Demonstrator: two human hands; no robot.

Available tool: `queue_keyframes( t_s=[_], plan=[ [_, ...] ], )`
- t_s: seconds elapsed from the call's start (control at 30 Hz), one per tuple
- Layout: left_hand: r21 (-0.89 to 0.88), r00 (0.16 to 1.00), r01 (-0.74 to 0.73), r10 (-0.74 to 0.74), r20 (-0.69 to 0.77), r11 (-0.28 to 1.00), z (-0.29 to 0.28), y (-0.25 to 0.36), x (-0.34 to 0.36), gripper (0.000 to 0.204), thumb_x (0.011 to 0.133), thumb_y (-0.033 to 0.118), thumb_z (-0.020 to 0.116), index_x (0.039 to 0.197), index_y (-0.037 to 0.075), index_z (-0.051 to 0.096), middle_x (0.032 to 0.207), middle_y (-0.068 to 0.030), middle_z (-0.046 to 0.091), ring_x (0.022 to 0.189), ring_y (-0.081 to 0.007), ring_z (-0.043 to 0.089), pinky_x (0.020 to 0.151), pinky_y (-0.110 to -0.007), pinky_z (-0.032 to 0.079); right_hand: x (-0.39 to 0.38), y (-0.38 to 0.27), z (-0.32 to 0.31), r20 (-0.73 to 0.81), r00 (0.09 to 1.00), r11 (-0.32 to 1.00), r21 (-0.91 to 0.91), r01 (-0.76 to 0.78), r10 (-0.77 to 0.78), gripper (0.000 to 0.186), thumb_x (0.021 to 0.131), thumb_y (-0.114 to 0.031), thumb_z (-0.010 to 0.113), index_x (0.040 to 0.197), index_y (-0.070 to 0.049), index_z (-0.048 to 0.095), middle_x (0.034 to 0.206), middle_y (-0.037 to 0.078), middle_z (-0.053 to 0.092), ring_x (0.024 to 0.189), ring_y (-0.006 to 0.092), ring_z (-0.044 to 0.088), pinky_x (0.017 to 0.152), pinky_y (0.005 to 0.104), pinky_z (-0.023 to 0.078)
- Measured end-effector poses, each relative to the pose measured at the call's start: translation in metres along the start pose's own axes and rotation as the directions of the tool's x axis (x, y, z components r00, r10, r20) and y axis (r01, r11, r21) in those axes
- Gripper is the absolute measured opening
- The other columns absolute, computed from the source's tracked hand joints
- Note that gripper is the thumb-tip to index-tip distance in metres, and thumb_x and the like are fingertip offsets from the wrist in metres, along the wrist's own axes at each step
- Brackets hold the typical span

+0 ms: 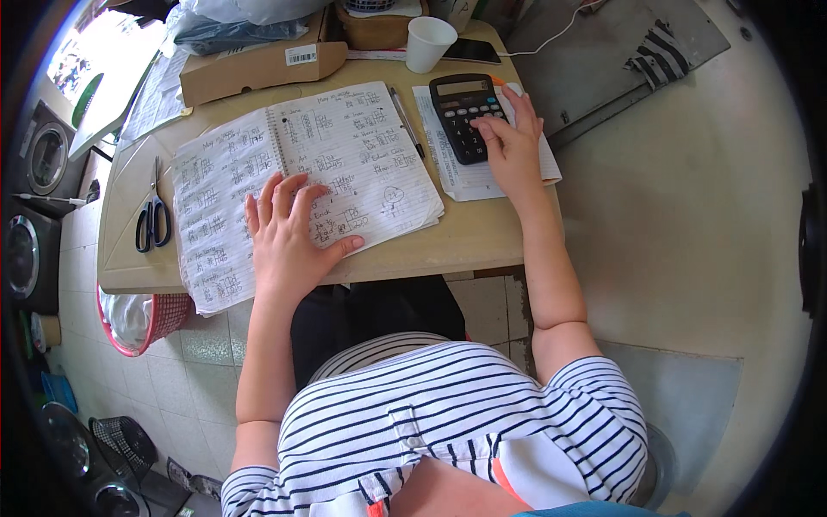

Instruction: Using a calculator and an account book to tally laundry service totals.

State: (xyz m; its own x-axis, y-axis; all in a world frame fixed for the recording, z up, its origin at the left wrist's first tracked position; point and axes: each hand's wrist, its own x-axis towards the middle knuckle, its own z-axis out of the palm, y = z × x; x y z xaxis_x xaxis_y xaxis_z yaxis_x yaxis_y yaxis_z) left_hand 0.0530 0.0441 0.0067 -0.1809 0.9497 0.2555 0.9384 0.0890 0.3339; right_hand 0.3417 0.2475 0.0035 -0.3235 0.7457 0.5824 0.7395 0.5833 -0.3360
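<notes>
The left hand [289,228] lies flat and open on the spiral notebook [301,172], fingers spread over the lower part of the right-hand page, gripping nothing; it looks placed to pin the limp, ruled paper down and mark a spot among the handwritten entries. The right hand [510,142] rests on the black calculator [465,116], fingers loosely curled with a fingertip down on the keys, holding nothing either. The calculator is hard plastic with a pale display strip at its far end, and it sits on a printed sheet [465,177] that juts out under that hand, probably to keep both within easy reach. A pen [405,119] lies between the notebook and the calculator, just left of the right hand. Well to the left of the left hand are black-handled scissors [152,215] on the smooth tan table [465,241]. Beyond the right hand stands a white paper cup [428,43], with a brown cardboard box [258,65] off to its left.
</notes>
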Motion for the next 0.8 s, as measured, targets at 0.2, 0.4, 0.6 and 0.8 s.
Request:
queue_keyframes(
  t_s=[0.2, 0.4, 0.6, 0.8],
  plan=[
    [-0.005, 1.0, -0.001, 0.001, -0.027, 1.0, 0.001, 0.001, -0.002, 0.081, 0.065, 0.063, 0.086, 0.128, 0.017, 0.063, 0.146, -0.0066, 0.051, 0.15, -0.033, 0.031, 0.127, -0.056, 0.013, -0.007, 0.015, -0.004, -0.095, 0.992, 0.974, 0.216, -0.064, 0.086, 0.015, 0.095, -0.019, 0.069, 0.099, -0.012, 0.082, 0.144, 0.017, 0.058, 0.134, 0.0382, 0.051, 0.112, 0.0501, 0.038],
    [-0.003, 1.0, -0.004, 0.004, -0.01, 1.0, 0.001, 0.0, -0.001, 0.081, 0.067, 0.064, 0.085, 0.129, 0.017, 0.062, 0.146, -0.0074, 0.05, 0.151, -0.033, 0.03, 0.127, -0.056, 0.012, -0.011, 0.041, -0.015, -0.048, 0.965, 0.963, -0.068, -0.259, 0.256, 0.023, 0.094, -0.015, 0.069, 0.08, 0.002, 0.077, 0.123, 0.019, 0.067, 0.104, 0.0331, 0.066, 0.09, 0.0416, 0.053],
    [-0.003, 1.0, -0.009, 0.009, -0.014, 1.0, 0.0, 0.001, 0.0, 0.086, 0.063, 0.065, 0.086, 0.13, 0.016, 0.062, 0.146, -0.0076, 0.05, 0.151, -0.033, 0.03, 0.128, -0.056, 0.013, -0.011, 0.03, -0.003, -0.156, 0.959, 0.96, 0.191, -0.204, 0.235, 0.026, 0.1, -0.022, 0.067, 0.103, 0.004, 0.068, 0.1, 0.019, 0.07, 0.088, 0.0317, 0.067, 0.079, 0.0383, 0.054],
    [-0.067, 0.991, -0.128, 0.129, 0.015, 0.989, -0.007, -0.001, 0.001, 0.089, 0.06, 0.064, 0.086, 0.131, 0.015, 0.066, 0.144, -0.0053, 0.055, 0.149, -0.0278, 0.036, 0.129, -0.051, 0.017, -0.013, 0.037, 0.001, 0.048, 0.947, 0.898, 0.306, -0.315, 0.316, 0.027, 0.101, -0.024, 0.066, 0.111, 0.001, 0.061, 0.102, 0.018, 0.07, 0.094, 0.0296, 0.068, 0.08, 0.0385, 0.053]
  ],
)
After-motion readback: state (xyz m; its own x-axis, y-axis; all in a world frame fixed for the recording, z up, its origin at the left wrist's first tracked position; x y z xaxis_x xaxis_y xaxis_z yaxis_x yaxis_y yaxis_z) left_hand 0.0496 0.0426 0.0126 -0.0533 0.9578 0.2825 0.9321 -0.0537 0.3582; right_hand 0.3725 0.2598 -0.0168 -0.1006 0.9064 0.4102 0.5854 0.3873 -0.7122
